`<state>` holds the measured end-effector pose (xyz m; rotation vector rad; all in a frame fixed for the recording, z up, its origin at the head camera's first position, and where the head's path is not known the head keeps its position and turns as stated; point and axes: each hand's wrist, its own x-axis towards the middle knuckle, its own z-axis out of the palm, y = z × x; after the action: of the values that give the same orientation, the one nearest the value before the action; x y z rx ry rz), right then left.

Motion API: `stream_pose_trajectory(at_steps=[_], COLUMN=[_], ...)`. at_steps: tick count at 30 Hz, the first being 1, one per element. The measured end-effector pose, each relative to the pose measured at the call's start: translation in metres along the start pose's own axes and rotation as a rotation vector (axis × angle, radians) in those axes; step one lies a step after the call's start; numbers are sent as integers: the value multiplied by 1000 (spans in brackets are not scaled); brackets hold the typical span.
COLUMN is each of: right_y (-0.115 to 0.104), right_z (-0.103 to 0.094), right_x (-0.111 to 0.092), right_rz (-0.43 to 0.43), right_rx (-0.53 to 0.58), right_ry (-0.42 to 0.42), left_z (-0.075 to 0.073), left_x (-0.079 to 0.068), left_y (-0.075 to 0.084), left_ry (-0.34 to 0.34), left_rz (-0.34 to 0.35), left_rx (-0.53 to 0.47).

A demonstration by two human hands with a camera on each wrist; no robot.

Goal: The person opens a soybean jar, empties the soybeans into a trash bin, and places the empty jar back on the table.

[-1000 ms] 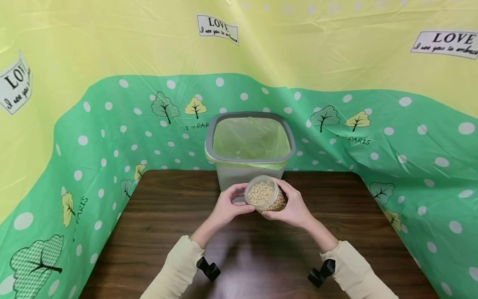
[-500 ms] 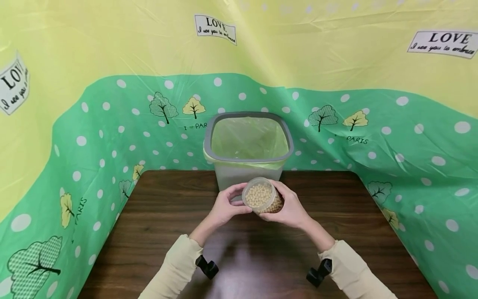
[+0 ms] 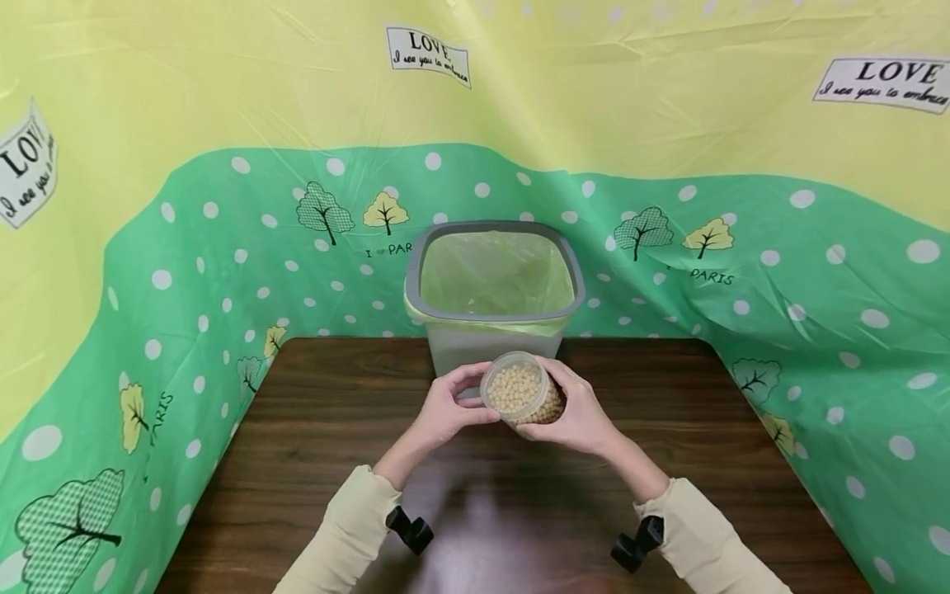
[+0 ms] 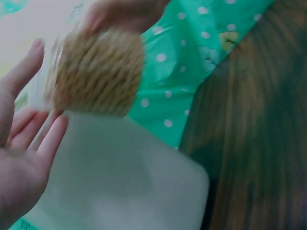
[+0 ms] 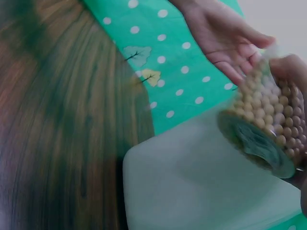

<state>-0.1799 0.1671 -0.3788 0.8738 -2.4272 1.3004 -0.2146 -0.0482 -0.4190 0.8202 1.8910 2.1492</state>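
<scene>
Jar (image 3: 547,403), clear and cylindrical, is held aslant in the air over a dark, wood-grained surface (image 3: 334,412) with a soft sheen. Fingers of the right hand (image 3: 584,417) wrap its body; those of the left hand (image 3: 444,406), parted from the thumb, lightly pinch its rim. Small, smooth beige balls (image 3: 514,388) pack it closely. Just beyond stands a grey, round-cornered bin (image 3: 475,351), lined with a thin, pale green bag (image 3: 497,268). Farthest, creased cloth (image 3: 223,280) encloses everything: dotted green below, plain yellow higher up.
</scene>
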Motion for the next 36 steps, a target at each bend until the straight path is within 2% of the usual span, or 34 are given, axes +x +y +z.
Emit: stream_pose_trajectory(at_steps=[3,7,9,11,14,16,18,22,24,26,30,32,34,36], right_y=[-1,-2,-3,-4,-4,-4,-4,-3,-4,-4,3,3,10,10], right_z=[-1,-7,-8,-7,-2,0,-1,-8,-9,-8,1,2,1,-2], right_x=[0,0,1,0,0,0,0,0,0,0,-2,-2,-3,-3], right_rz=[2,17,14,-10,-46,-53,-38,16,29,18,-8,-9,-7,11], right_rx=[4,71,93,62,-4,-37,-12,117,156,133,6,-19,18,67], right_ry=[10,-95,-131,-113,-29,17,17,-99,-144,-131,31,79,64,5], left_z=[1,-6,-7,-4,2,4,3,-8,-10,-8,7,10,6,-1], left_x=[0,2,2,1,-1,-2,-1,3,4,3,1,1,3,5], left_y=[2,8,10,10,10,9,10,14,16,15,15,16,18,18], left_ry=[9,-128,-175,-159,-59,-27,-39,-173,-211,-199,-33,-1,-36,-124], left_rz=[-9,4,10,10,-3,-14,-12,-2,2,1,-26,-41,-48,-42], left_rx=[11,28,49,67,105,127,138,122,112,87,54,46,47,50])
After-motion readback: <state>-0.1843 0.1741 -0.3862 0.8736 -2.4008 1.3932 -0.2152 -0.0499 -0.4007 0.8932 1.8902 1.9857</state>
